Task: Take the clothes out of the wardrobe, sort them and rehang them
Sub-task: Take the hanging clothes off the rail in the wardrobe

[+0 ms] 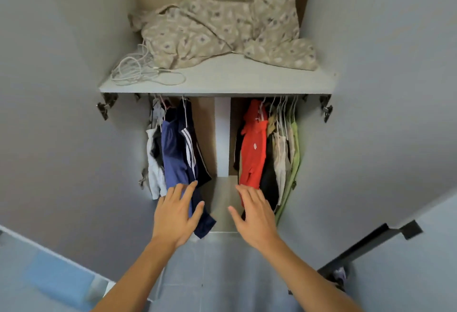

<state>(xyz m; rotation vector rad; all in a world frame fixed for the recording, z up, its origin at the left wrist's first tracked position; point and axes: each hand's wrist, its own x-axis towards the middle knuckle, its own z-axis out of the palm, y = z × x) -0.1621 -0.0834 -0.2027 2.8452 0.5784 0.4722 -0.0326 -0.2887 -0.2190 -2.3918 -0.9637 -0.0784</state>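
A: Reaching into the wardrobe (74, 89) with both arms. Status?

B: My left hand (176, 210) is spread flat, fingers straight, holding nothing. Fingertips lie on the hem of the navy striped garment (190, 143), left of the centre divider (222, 136).

A: Right side?

B: My right hand (254, 215) is also spread wide, gripping nothing. Fingers overlap the bottom of the red shirt (253, 143), right of the divider; actual contact I cannot tell.

A: Where are the clothes?

B: All on hangers. Left of the divider: a white garment (154, 171), a blue shirt (173, 156), then the navy one. Right of it: the red shirt, beige pieces (280, 153), a light green garment (295, 153) farthest out.

A: Above?

B: Shelf (222, 82) over the divider carries a patterned beige fabric (222, 20) heap and a coiled white cable (138, 69).
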